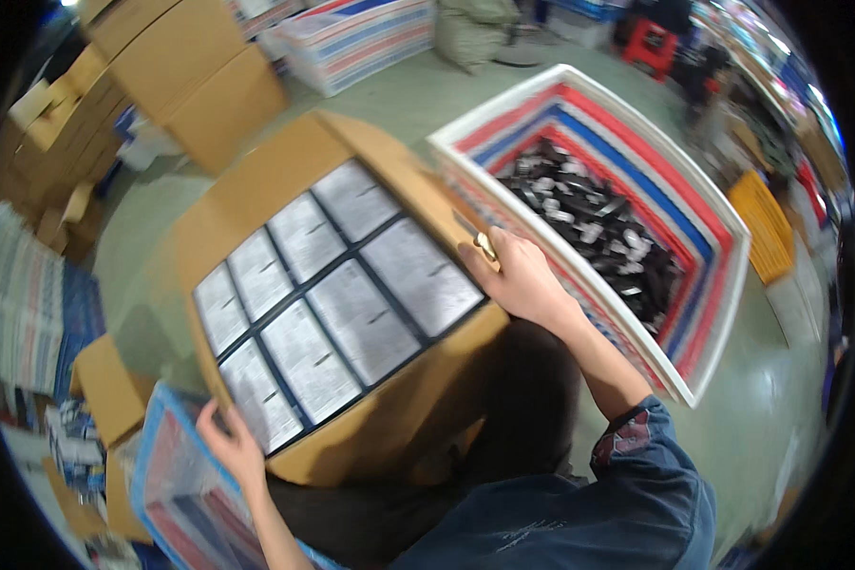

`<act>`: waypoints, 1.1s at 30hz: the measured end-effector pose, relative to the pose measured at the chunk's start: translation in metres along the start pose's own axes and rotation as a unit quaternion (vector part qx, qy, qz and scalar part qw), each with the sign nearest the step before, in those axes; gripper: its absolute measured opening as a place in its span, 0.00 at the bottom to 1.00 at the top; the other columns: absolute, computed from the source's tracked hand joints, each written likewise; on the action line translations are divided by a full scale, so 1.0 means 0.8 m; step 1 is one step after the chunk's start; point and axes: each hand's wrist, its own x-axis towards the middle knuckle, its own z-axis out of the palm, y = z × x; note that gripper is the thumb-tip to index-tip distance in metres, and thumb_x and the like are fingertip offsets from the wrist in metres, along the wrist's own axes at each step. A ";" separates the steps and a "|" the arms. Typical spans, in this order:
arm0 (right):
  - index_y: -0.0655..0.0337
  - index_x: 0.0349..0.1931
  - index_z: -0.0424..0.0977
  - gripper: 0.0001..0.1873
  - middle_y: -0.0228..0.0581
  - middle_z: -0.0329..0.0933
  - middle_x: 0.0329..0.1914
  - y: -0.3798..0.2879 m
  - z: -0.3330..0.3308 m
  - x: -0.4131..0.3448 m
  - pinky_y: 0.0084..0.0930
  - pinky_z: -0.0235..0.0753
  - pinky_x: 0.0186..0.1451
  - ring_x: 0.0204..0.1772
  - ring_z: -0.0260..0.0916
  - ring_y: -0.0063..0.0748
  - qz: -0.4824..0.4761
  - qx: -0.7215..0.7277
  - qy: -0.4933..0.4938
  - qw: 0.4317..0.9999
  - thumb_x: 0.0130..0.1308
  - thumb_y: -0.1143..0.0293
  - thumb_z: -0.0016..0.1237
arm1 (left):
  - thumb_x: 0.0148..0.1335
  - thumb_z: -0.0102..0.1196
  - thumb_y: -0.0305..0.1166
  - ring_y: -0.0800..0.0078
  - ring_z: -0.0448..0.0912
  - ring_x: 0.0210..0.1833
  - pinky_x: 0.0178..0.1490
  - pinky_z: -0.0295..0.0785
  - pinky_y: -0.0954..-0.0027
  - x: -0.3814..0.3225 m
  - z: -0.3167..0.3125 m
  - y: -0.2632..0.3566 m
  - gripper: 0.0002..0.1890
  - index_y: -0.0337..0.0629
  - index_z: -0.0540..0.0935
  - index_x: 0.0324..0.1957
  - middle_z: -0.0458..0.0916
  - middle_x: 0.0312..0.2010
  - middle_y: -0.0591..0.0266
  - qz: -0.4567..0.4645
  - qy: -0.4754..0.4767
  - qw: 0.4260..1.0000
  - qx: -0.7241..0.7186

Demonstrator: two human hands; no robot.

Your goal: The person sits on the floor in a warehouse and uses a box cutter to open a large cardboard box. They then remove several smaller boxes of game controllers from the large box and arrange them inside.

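In front of me stands an open cardboard carton (392,434), packed with several flat silver-grey packages (333,338) in two rows. Dark blue gaps run between them, and each package bears blurred print. At the carton's right side, my right hand (531,278) holds a small brass-coloured tool (484,246) between thumb and fingers. A dark, narrow part points away from it, perhaps a blade; blur hides the detail. My left hand (236,445) is by the carton's near left corner, fingers apart and holding nothing. Whether it touches the cardboard I cannot tell.
To the right, a white-rimmed striped bin (719,285) holds many black and white small parts (591,228). A blue-rimmed striped bin (149,456) stands at lower left. Stacked cartons (185,78) rise behind, near another striped bin (363,46). A yellow crate (762,224) is far right.
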 end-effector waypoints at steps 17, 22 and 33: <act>0.72 0.45 0.73 0.11 0.56 0.79 0.44 -0.068 0.135 0.026 0.46 0.75 0.54 0.48 0.76 0.58 -0.120 0.068 -0.118 0.983 0.71 0.71 0.53 | 0.78 0.51 0.48 0.44 0.46 0.84 0.84 0.44 0.52 0.236 0.234 -0.003 0.41 0.33 0.51 0.79 0.47 0.81 0.34 0.043 -0.247 0.968 -0.018; 0.74 0.45 0.72 0.11 0.56 0.78 0.49 -0.077 0.127 0.019 0.46 0.74 0.55 0.50 0.75 0.58 -0.115 0.103 -0.166 0.974 0.69 0.74 0.53 | 0.74 0.54 0.51 0.38 0.34 0.85 0.83 0.27 0.42 0.237 0.258 0.014 0.49 0.37 0.42 0.81 0.36 0.81 0.29 0.077 -0.153 0.979 -0.114; 0.69 0.33 0.68 0.06 0.58 0.81 0.49 -0.083 0.062 0.033 0.40 0.77 0.45 0.41 0.78 0.52 -0.094 0.171 -0.158 0.968 0.67 0.78 0.50 | 0.72 0.43 0.68 0.42 0.35 0.86 0.82 0.31 0.36 0.567 0.276 0.026 0.47 0.59 0.45 0.84 0.34 0.83 0.38 0.204 0.034 0.949 0.239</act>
